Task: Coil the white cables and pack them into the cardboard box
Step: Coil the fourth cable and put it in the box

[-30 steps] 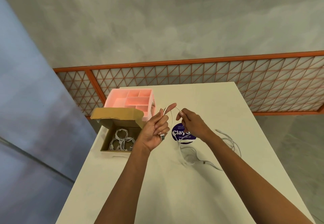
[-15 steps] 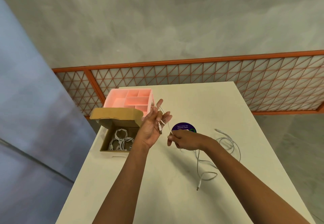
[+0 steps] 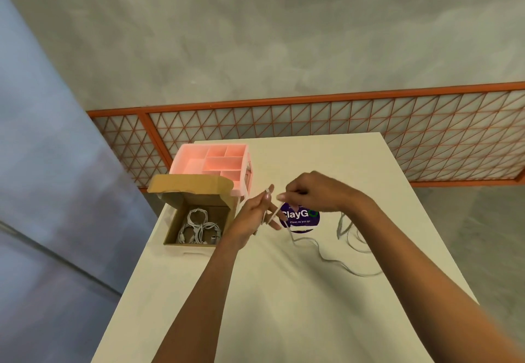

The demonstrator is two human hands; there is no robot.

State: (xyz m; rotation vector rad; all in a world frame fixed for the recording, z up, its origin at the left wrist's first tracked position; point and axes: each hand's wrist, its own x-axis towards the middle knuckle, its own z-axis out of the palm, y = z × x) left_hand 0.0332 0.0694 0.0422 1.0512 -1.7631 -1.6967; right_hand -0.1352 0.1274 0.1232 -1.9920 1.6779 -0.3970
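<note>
Inspected mid-coil. L hand (image 3: 252, 217) raised above table (image 3: 284, 306), fingers straight and spread, serving as former; white cable (image 3: 321, 249) looped over them near the tips. Thumb pinning of plug end: cannot tell, hidden by palm. R hand (image 3: 315, 195) curled, pinching same cable betw. thumb and forefinger just beside L fingertips, above round purple sticker (image 3: 305, 217). Slack dropping from R hand onto table, then trailing to the R in loose waves and loops; 1 cable or 2 there: cannot tell, blurred. Cardboard box (image 3: 173, 232) at L table edge, lid flap up, several coiled cables (image 3: 199, 229) inside; pink divided organiser (image 3: 216, 161) just behind it. Judged: winding step in hand, few turns on, most of length not yet wound, pack-in to follow. Recommended for this step: lay each turn beside the last and lower on the fingers, not at the tips, slipping off likely there; apply light, even tension w/ R hand, letting cable slide through the pinch rather than dragging it; allow cable to roll w/ its natural twist to avoid kinks; watch trailing slack for snagging in its own loops; leave short tail for a closing wrap; size coil approx. to match those in box, for fit beside them.
</note>
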